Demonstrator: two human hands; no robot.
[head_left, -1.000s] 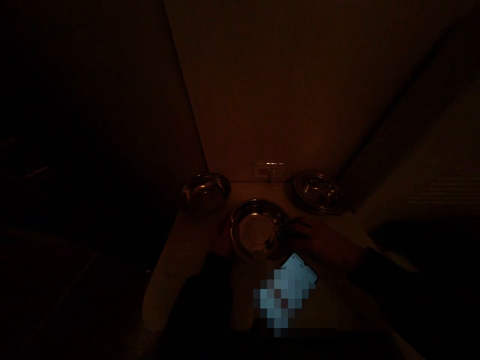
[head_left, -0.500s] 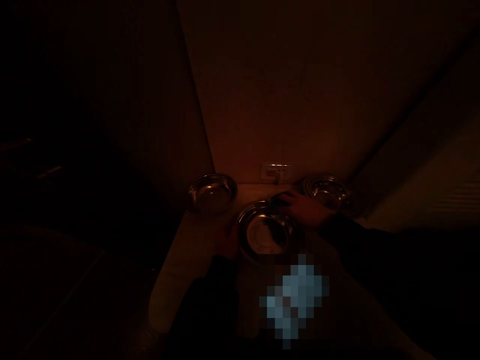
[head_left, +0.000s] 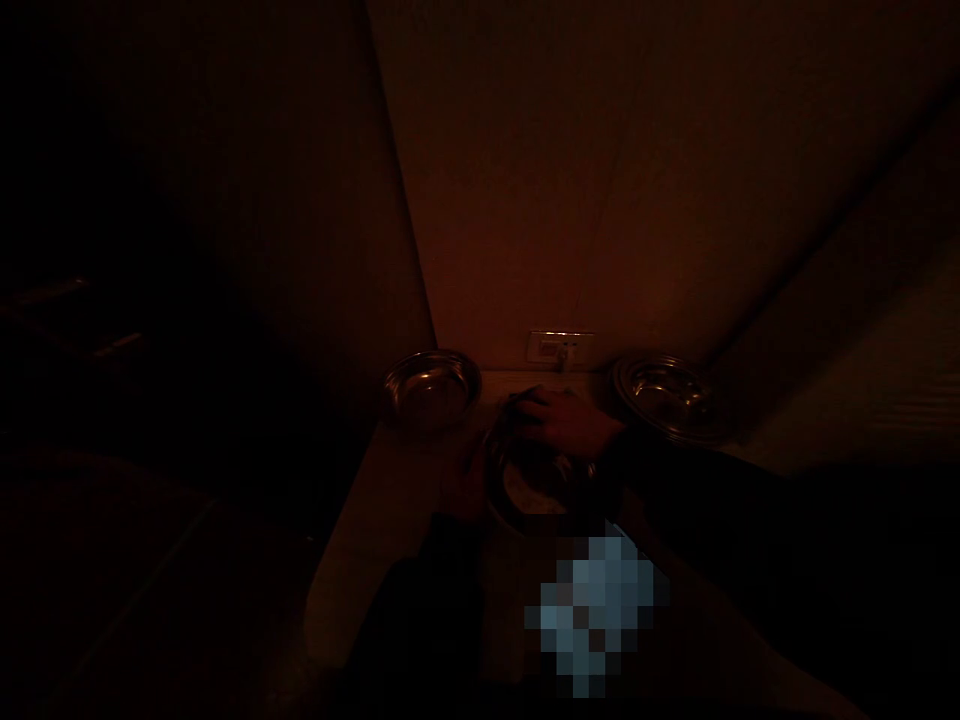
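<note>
The scene is very dark. A shiny metal plate (head_left: 529, 490) with a raised rim sits in the middle of the table, partly covered by my right hand. At its left edge my left hand (head_left: 463, 478) grips the rim; the fingers show only dimly. My right hand (head_left: 566, 420) reaches across the plate's far rim with its fingers bent down. Something dark seems to lie under those fingers, but I cannot make out what it is. A lit phone (head_left: 611, 580), largely blurred out, lies just in front of the plate.
A metal bowl (head_left: 431, 390) stands at the table's back left corner. Several stacked metal plates (head_left: 664, 395) are at the back right. Behind, a wall socket (head_left: 561, 347) with a plug sits low on the wall. The light wooden table (head_left: 360, 560) has a rounded left corner.
My right hand has moved from the plate's right side up and leftward over its far rim. My left hand stays at the left edge. The whole view has shifted slightly.
</note>
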